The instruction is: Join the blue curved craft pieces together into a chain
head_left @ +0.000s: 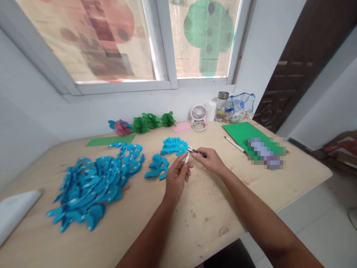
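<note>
My left hand is closed on a small white strip, pinched between thumb and fingers over the wooden table. My right hand is closed on a thin dark tool, its tip meeting the white strip. Just beyond the hands lies a fanned blue paper piece, and a smaller blue piece rests left of my left hand. A large pile of blue paper cutouts spreads over the table's left half.
Green paper flowers and a pink-blue one line the wall. A small white fan, a jar, a clear bag, green sheets, a white pen and a pink note sit at the back right.
</note>
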Tool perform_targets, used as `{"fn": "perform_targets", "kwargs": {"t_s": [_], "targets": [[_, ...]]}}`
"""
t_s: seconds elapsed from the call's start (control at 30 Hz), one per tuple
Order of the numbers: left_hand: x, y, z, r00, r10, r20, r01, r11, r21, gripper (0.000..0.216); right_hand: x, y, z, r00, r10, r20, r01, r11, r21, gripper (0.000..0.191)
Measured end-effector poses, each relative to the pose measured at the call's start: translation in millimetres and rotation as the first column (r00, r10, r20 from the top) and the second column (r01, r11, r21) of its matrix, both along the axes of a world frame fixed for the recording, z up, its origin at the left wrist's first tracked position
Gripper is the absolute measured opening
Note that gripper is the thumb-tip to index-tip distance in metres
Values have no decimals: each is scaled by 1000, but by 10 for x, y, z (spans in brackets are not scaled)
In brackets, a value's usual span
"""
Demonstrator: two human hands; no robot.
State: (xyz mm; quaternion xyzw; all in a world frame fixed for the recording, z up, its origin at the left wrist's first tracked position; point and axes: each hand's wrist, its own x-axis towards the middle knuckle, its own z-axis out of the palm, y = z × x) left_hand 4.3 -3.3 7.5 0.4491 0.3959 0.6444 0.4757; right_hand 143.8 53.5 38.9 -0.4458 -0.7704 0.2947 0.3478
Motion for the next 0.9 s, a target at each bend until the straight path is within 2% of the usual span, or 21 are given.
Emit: {"fn": "perform_targets", "kwargs": {"t_s": [0.57,0.9], "targets": [[11,-7,-5,999,-32,-42,33,999,16,45,-8,-11,-18,999,35,-14,-36,999,-23,43],[16,5,-35,999,-34,-42,35,999,28,45,-3,-3,-15,999,32,10,-32,999,16,41]]}}
